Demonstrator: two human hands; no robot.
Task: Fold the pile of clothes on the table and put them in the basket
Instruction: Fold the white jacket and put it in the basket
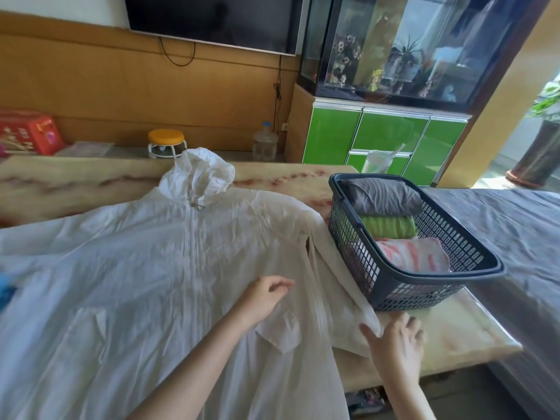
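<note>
White hooded jacket (169, 253), thin and creased, spread front-up across the table (454, 331), zip closed, hood (200, 174) at the far edge. One sleeve (339, 283) lies just beside the basket. Dark blue latticed basket (485, 256) at the table's right end, holding three folded garments in a row: grey garment (385, 197) farthest, green garment (389, 227) in the middle, pink-and-white garment (415, 256) nearest.

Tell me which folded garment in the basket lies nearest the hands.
The pink-and-white one, at the basket's near end; the green one sits mid-basket, the grey one farthest.
</note>
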